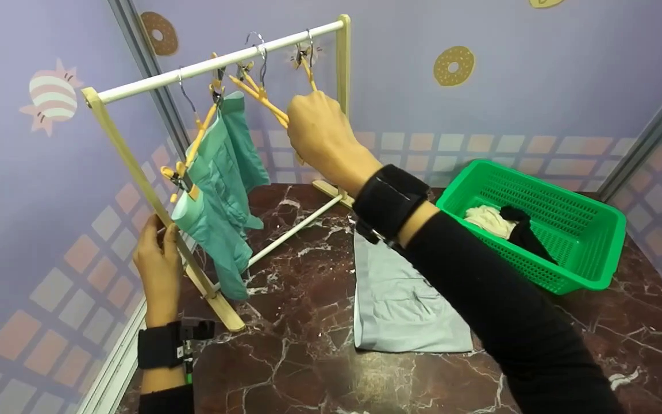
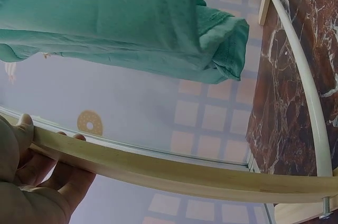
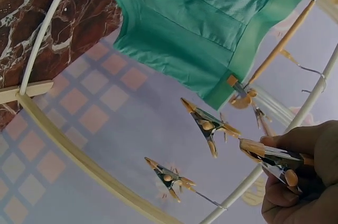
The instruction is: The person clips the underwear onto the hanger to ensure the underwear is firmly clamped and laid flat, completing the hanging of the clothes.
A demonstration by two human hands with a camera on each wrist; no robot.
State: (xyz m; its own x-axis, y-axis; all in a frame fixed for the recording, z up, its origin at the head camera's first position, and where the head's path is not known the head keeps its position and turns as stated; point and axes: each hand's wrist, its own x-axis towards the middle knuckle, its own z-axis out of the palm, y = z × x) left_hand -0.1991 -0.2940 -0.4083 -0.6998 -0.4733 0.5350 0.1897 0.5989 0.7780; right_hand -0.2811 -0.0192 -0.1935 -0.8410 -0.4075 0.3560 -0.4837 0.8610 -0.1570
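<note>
My left hand point(image 1: 157, 261) holds the near wooden post point(image 1: 130, 164) of a small clothes rack. In the left wrist view the thumb lies on one side of the post, the fingers on the other. Teal boxer shorts point(image 1: 216, 164) hang by the waistband from a clip hanger point(image 1: 203, 131) on the rail. Farther along the rail, my right hand point(image 1: 322, 129) grips a hanger clip point(image 3: 272, 156), plain in the right wrist view. Nothing shows in that clip's jaws. Two more clips, one a hanger clip point(image 3: 208, 125) and one farther off, hang near it without cloth.
A white rail point(image 1: 216, 62) tops the rack, with a lower white bar point(image 1: 296, 230) near the table. Grey shorts point(image 1: 405, 310) lie flat on the marbled tabletop point(image 1: 285, 368). The green basket point(image 1: 589, 276) at right contains cream cloth point(image 1: 489, 221) and black cloth point(image 1: 529, 241).
</note>
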